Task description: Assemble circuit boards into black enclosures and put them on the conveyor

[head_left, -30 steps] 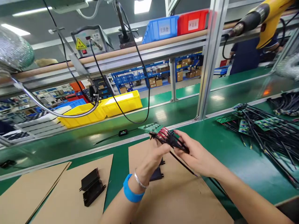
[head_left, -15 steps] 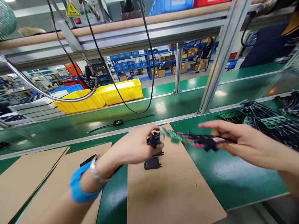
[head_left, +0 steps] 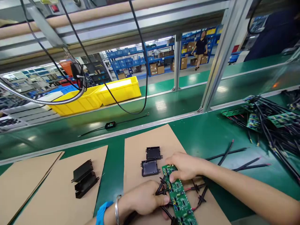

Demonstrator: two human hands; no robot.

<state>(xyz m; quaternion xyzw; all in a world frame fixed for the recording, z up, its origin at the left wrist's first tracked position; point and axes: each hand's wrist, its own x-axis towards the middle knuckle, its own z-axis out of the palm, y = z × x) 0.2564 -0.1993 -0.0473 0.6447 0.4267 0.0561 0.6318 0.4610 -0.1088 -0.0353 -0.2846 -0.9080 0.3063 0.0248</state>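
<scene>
A long green circuit board panel (head_left: pixel 181 200), with black and red cables (head_left: pixel 199 198) attached along its sides, is held slanted over the middle cardboard sheet (head_left: pixel 138 140). My right hand (head_left: pixel 185 167) is closed on its upper end, thumb on top. At its left edge my left hand (head_left: pixel 146 198) is closed round the black cables (head_left: pixel 161 190); some of its fingers are hidden underneath. Just beyond the hands, two open black plastic cases (head_left: pixel 150 167) lie on the cardboard. The lower end of the panel runs out of view.
Two more black cases (head_left: pixel 86 184) lie on the left cardboard sheet (head_left: pixel 61 203). At right is a pile of wired circuit boards (head_left: pixel 269 122). Behind the metal rail stand yellow bins (head_left: pixel 119 92); a black cable (head_left: pixel 147 62) hangs in front. A person (head_left: pixel 200 48) stands near the far shelves.
Both hands have come down and nearer to me. The small boards and cables in them are replaced in view by a long panel. Both black cases are now uncovered. The distant person has shifted left.
</scene>
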